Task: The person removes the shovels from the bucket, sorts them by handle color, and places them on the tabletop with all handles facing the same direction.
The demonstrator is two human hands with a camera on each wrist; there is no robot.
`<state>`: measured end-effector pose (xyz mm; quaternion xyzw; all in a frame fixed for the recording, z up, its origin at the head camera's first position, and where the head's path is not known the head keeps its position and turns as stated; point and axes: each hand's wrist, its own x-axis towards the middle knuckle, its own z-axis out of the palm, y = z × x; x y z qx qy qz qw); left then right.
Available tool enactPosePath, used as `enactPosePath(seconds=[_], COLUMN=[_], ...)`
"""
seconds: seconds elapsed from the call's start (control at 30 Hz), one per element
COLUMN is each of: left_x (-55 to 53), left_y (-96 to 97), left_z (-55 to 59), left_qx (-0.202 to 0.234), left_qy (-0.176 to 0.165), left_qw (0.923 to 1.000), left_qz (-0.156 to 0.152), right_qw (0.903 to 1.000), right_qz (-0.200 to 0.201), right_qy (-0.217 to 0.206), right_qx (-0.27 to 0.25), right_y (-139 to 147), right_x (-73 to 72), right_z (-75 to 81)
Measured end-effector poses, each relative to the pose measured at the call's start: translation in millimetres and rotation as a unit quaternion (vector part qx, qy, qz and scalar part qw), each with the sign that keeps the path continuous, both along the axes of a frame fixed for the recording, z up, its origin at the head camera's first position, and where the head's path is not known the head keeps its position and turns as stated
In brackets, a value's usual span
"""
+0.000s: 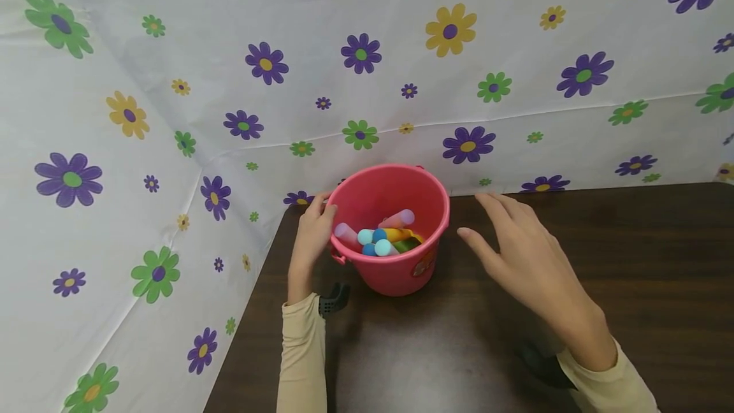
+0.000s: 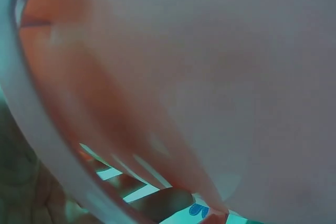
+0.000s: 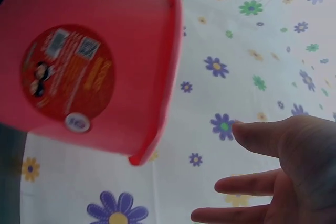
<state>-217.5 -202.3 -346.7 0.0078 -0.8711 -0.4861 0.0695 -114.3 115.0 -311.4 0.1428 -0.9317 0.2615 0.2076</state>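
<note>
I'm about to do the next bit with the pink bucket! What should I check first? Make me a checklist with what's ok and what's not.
1. Bucket opening faces up, uncovered: ok.
2. Coloured pieces are inside the bucket: ok, several show below the rim.
3. Left hand is at the bucket: ok, it's by the rim on the left side.
4. Left hand's grip is firm: cannot tell, the bucket hides part of the fingers.
5. Right hand is on the bucket: not ok if you want both hands, there's a gap.
6. Base sits flat on the table: cannot tell, its underside is hidden.
</note>
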Motion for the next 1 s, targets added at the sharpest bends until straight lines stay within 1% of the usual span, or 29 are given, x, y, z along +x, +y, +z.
enactPosePath(seconds=[0.17, 0.3, 0.4, 0.57, 0.7, 0.87, 1.0], left_x=[-0.3, -0.2, -0.5, -1.3, -0.8, -1.1, -1.2], left_y=[0.6, 1.6, 3.2, 4.3, 3.7, 3.3, 3.2], left_z=[-0.5, 0.4, 1.5, 1.7, 1.2, -0.3, -2.3], left_qx=[-0.011, -0.017, -0.013, -0.005, -0.006, -0.008, -0.006], left_qy=[0.005, 0.007, 0.005, 0.004, 0.01, 0.019, 0.02], left_qw=[0.9999, 0.9998, 0.9999, 1.0, 0.9999, 0.9998, 0.9998], left_qz=[0.006, 0.01, 0.006, -0.004, -0.003, -0.002, -0.003], right_qw=[0.9992, 0.9955, 0.9923, 0.9898, 0.9872, 0.9818, 0.9798], right_qz=[0.012, 0.037, 0.052, 0.065, 0.072, 0.084, 0.089], right_qy=[0.028, 0.066, 0.084, 0.09, 0.093, 0.11, 0.113], right_qx=[-0.027, -0.058, -0.074, -0.09, -0.109, -0.131, -0.139], right_y=[-14.3, -26.2, -33.8, -40.8, -42.6, -44.8, -47.4], right_x=[-2.6, -4.7, -6.3, -6.8, -7.1, -8.6, -9.4], right_z=[7.1, 11.3, 13.7, 17.4, 21.1, 24.6, 25.8])
